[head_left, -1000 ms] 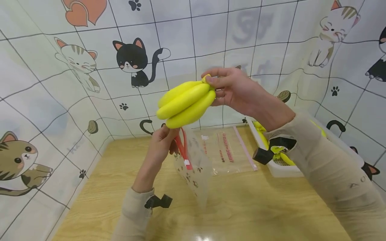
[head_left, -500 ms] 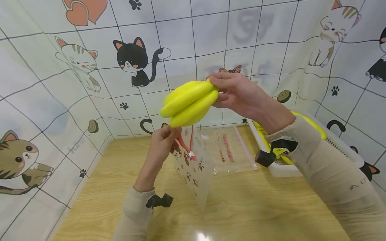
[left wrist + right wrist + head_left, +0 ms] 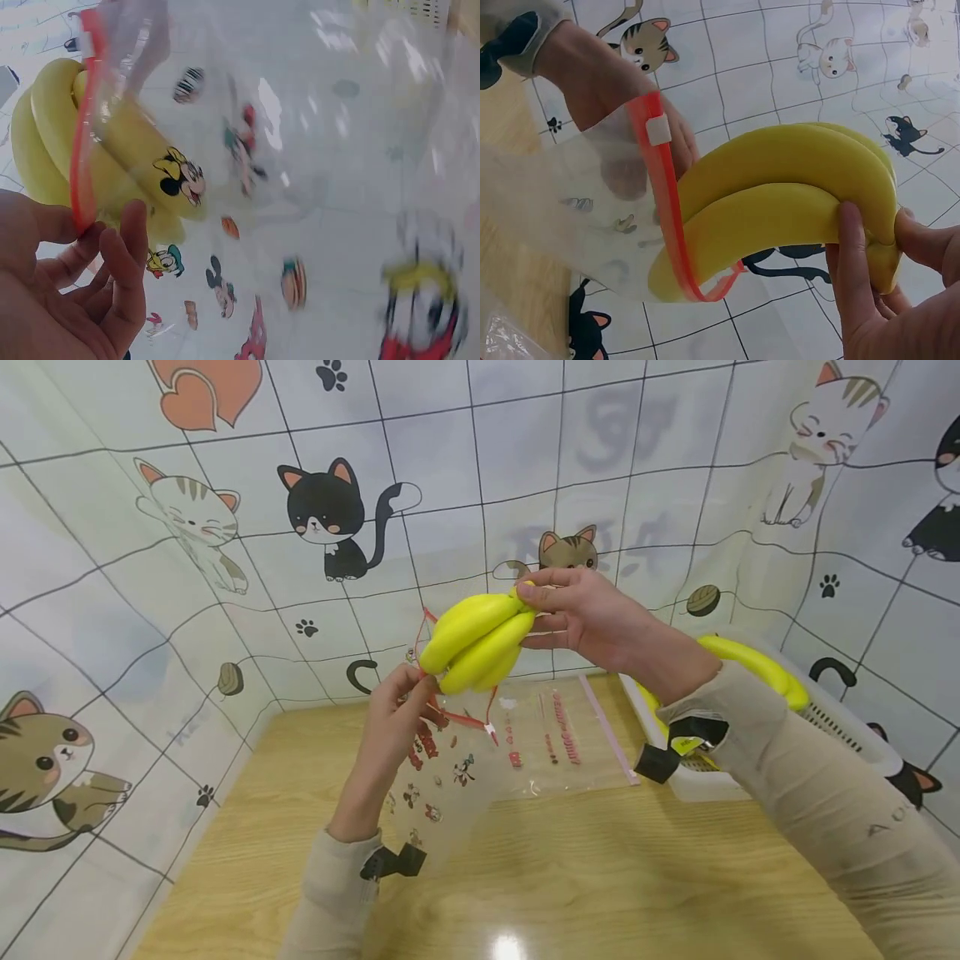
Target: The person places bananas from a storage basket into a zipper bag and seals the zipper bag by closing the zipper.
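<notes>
My right hand (image 3: 573, 610) grips a bunch of yellow bananas (image 3: 480, 639) by its stem end, held up above the table. Their tips point down and left, at the mouth of a clear zip bag (image 3: 442, 785) with a red zip strip and small cartoon prints. In the right wrist view the banana tips sit just inside the red-edged mouth (image 3: 664, 195). My left hand (image 3: 393, 718) pinches the bag's rim between thumb and fingers, close beside the banana tips. Through the film in the left wrist view, the bananas (image 3: 45, 142) show behind the red strip.
A second clear bag (image 3: 555, 735) with a pink zip strip lies flat at the back of the wooden table (image 3: 600, 877). At the right stands a white basket (image 3: 705, 785) with more bananas (image 3: 753, 668). A cat-printed sheet (image 3: 450, 460) hangs behind.
The bananas have come down and slightly right, their tips now at the bag's mouth. The red-edged mouth has spread wider around them, and the bag's body has swung left.
</notes>
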Motion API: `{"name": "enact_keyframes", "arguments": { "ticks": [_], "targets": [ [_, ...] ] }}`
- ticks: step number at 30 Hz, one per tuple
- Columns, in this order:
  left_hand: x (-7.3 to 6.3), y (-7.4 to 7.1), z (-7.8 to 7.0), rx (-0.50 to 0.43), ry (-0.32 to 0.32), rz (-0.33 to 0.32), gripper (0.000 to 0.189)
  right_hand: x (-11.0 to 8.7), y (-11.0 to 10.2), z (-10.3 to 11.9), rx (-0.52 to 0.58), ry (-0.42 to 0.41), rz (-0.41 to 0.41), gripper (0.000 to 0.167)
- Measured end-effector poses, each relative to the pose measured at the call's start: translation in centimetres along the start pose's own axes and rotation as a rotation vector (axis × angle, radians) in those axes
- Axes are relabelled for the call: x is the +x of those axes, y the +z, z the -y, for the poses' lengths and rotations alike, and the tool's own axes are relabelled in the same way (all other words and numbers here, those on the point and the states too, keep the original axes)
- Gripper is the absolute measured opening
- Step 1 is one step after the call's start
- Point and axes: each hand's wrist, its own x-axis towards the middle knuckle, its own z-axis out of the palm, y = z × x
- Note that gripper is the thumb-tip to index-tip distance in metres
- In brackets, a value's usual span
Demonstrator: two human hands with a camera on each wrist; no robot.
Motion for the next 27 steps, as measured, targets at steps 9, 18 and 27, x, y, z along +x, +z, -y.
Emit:
{"name": "enact_keyframes", "arguments": {
  "ticks": [9, 18, 27],
  "targets": [
    [0.3, -0.2, -0.2, -0.007, -0.019, -0.028, 0.024, 0.0, 0.4, -0.9, -0.179, -0.026, -0.044, 0.033],
    [0.1, -0.3, -0.2, -0.060, -0.035, 0.000, 0.025, -0.2, 1.8, -1.8, -0.489, -0.140, 0.040, 0.035],
    [0.0, 0.0, 0.0, -0.090, -0.017, 0.020, 0.026, -0.4, 3.4, -1.9, -0.715, -0.280, 0.213, 0.030]
  ]
}}
